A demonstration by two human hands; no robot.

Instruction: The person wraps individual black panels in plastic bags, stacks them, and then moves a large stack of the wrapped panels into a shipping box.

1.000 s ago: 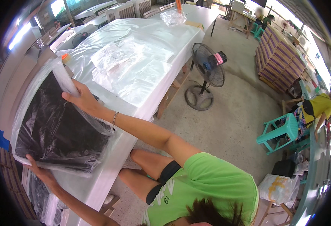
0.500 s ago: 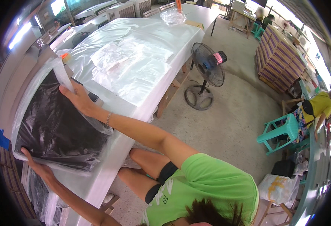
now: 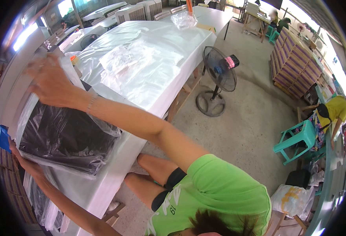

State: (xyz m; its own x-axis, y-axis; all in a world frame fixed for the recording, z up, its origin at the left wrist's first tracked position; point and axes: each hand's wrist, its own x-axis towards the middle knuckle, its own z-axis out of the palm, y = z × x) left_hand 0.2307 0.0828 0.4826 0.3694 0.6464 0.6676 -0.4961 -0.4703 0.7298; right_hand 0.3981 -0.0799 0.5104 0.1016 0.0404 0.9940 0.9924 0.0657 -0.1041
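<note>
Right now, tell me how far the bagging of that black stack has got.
Done: the folded black garments sit inside the clear plastic bag on the white table. In hand: the right hand lifts the bag's open flap, and the left hand steadies the near edge. Left: the flap is not yet closed.

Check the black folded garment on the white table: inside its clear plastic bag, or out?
Inside: the black folded garment shows through the clear plastic bag, whose film wraps its edges.

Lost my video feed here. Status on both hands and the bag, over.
Right hand flat on the clear bag top edge. Left hand grips its near edge. Black folded garment inside bag, on white table. Nothing blocking.
</note>
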